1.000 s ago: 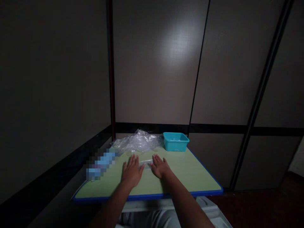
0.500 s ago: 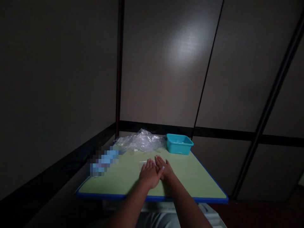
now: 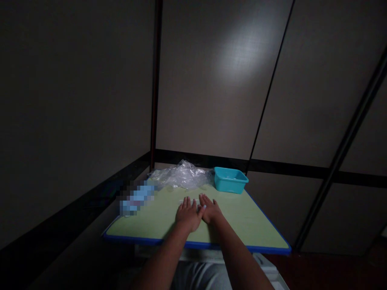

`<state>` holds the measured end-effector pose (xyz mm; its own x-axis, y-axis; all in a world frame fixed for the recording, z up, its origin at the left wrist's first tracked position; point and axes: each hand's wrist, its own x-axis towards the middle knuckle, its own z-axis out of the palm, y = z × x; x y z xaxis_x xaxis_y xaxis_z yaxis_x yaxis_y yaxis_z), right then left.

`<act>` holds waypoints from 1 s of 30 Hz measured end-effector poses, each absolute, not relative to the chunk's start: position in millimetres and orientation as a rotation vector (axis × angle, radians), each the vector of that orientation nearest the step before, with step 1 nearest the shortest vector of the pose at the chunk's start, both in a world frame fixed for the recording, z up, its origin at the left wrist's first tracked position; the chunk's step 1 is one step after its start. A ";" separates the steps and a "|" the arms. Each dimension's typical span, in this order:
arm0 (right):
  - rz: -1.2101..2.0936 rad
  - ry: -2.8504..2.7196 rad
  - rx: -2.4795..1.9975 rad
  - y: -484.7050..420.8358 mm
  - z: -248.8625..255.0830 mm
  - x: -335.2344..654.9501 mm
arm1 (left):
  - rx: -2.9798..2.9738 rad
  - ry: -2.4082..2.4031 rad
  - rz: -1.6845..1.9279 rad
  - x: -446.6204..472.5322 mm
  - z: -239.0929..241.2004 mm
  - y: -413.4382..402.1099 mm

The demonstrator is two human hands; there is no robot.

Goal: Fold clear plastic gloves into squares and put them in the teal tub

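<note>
Now laying left hand (image 3: 188, 215) and right hand (image 3: 210, 210) flat, gripping nothing, over clear film (image 3: 197, 200) on the surface (image 3: 242, 221), seemingly to keep it smooth, near side of crumpled plastic (image 3: 186, 176) and teal basin (image 3: 230, 185).

The desk (image 3: 242, 217) has a pale green top edged in blue. At its far right corner stands a plain turquoise tub (image 3: 230, 185); along its far side, the crumpled plastic sheet (image 3: 187, 177) is colourless with whitish glints. The small plastic piece (image 3: 183, 200) mid-desk is see-through with a pale line. The pixelated item (image 3: 142, 195) at the desk's left shows light blue. Behind the desk, grey-brown panels (image 3: 205, 80) carry a black band (image 3: 290, 169); the floor (image 3: 302, 270) right of the desk seems dark red, dim as it is.
</note>
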<state>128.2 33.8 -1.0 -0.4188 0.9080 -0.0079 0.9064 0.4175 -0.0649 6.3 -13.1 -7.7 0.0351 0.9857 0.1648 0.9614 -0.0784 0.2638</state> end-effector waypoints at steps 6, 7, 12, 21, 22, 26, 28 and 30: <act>0.098 -2.590 -1.687 34.7 -2.7 127.2 | 2.141 2.162 0.434 -3.9 -8.8 -9.5; 0.101 -2.587 -1.684 34.7 -2.7 127.5 | 2.130 2.177 0.426 -6.1 -9.1 -8.7; 0.136 -2.565 -1.679 36.0 -3.3 128.3 | 2.076 2.241 0.381 -15.1 -11.2 -5.1; 0.287 -2.439 -1.615 34.1 -3.5 128.4 | 2.031 2.312 0.364 -34.1 -12.3 -4.8; 0.308 -2.397 -1.596 33.4 -3.3 129.2 | 2.042 2.314 0.374 -35.2 -11.0 -6.7; 0.386 -2.074 -1.513 33.1 -3.0 138.1 | 2.208 2.237 0.446 -34.9 -1.5 -19.2; 0.447 -1.840 -1.484 34.5 -2.9 145.6 | 2.383 2.085 0.469 -34.1 3.2 -25.1; 0.541 -1.612 -1.455 36.1 -2.0 153.5 | 2.536 1.872 0.476 -34.2 5.3 -28.0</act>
<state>153.5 36.1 -2.0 0.0653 0.9480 0.3116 0.5680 0.2214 -0.7927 -34.2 -28.0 5.3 0.2661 0.9269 0.2646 0.9407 -0.3096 0.1387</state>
